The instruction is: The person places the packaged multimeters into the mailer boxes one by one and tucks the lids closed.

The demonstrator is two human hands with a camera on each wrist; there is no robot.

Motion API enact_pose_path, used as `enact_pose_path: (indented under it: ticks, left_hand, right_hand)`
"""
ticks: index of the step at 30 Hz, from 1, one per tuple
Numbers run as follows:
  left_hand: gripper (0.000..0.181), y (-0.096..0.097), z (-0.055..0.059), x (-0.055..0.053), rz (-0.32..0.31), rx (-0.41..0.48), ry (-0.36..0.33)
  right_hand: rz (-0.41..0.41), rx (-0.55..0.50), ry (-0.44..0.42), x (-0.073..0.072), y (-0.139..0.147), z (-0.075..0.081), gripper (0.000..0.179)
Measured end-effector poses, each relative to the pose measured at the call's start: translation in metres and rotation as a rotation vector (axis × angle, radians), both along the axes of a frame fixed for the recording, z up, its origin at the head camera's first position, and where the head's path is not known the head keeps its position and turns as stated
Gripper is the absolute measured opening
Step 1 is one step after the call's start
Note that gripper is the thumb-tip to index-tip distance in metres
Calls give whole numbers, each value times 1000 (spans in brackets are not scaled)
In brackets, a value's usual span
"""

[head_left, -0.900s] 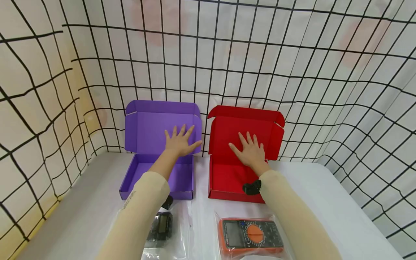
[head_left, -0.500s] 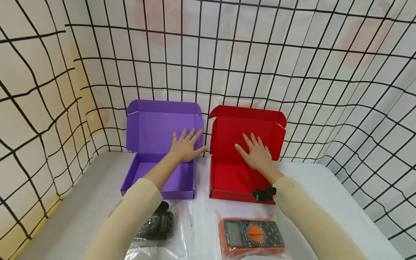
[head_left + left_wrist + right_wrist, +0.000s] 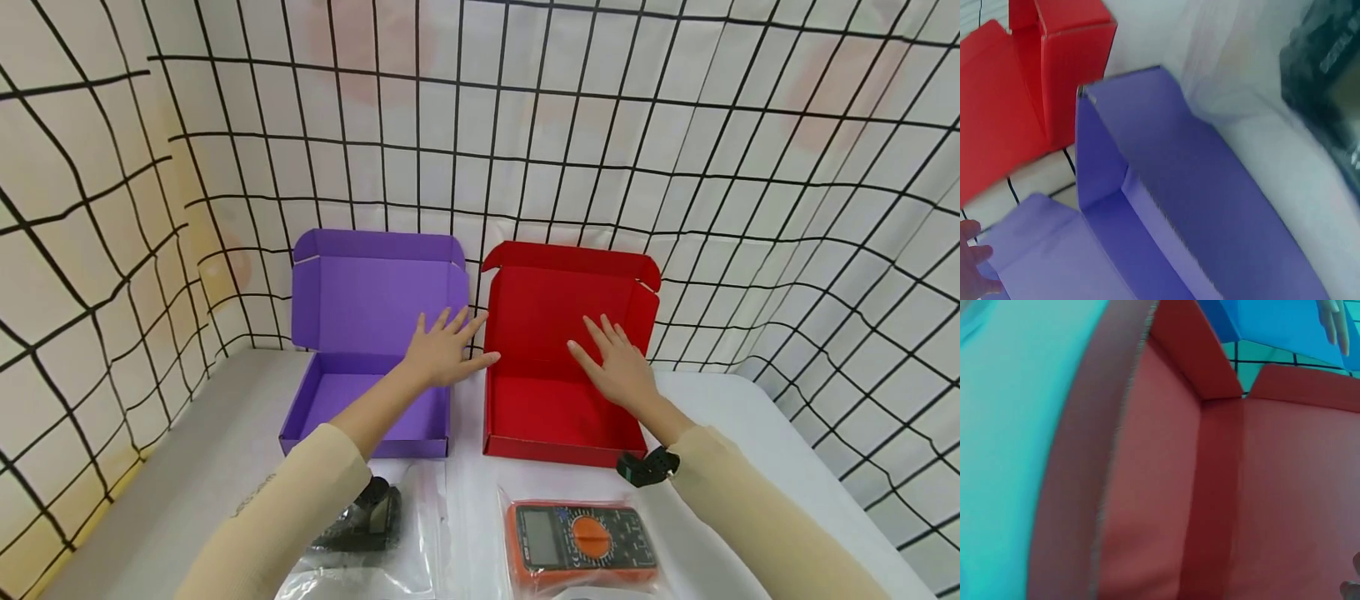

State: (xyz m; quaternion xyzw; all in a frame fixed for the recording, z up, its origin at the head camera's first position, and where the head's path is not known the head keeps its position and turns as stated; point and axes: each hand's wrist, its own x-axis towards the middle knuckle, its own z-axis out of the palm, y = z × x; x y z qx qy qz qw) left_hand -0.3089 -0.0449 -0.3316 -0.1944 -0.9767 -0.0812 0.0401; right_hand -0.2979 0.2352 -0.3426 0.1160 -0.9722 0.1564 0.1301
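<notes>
Side by side stand two cardboard boxes with raised lids, a purple box [image 3: 360,450] on the left and a red box [image 3: 555,450] on the right. My left hand [image 3: 438,354], fingers spread, hovers over the purple box's right side, its thumb pointing toward the red box. Over the right part of the red box is my right hand [image 3: 618,371], fingers extended, holding nothing. In the left wrist view only some fingertips [image 3: 979,253] show beside the purple lid [image 3: 1054,250]. The right wrist view looks into the red box [image 3: 1154,487], with a bit of fingers at its lower right edge.
In front of the red box lies an orange multimeter [image 3: 581,542] in a clear plastic bag. A black device with a small display [image 3: 367,521] lies bagged before the purple box, partly behind my left sleeve. Black-gridded white cloth [image 3: 555,125] surrounds the white table [image 3: 720,417].
Both hands have moved to the right and slightly toward me, fingers still extended. More of the purple lid and the red box's inside now show. The boxes have stayed in place.
</notes>
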Motion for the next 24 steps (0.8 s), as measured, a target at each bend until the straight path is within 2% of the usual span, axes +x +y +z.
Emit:
enact_pose_path:
  ticks: [4,8,12,15,20,24]
  left_hand:
    - [76,10,-9,11,-55,-17,-4]
    - [75,21,-16,27,-126,-61,-2]
    - [73,31,-19,41,-191,-116,-10]
    - [73,37,-20,48,-209,-139,-26]
    - [75,46,-23,55,-206,-140,-48]
    - [78,54,-27,61,-229,-148,-25]
  right_hand:
    - [9,-8,-5,7,12,-12,64]
    - [26,-70,-37,19,27,-25,60]
    - [32,-121,-14,25,42,-37,56]
    - [27,-137,11,27,51,-42,53]
    - [29,-134,28,28,59,-47,49]
    - [32,-145,22,30,65,-51,46]
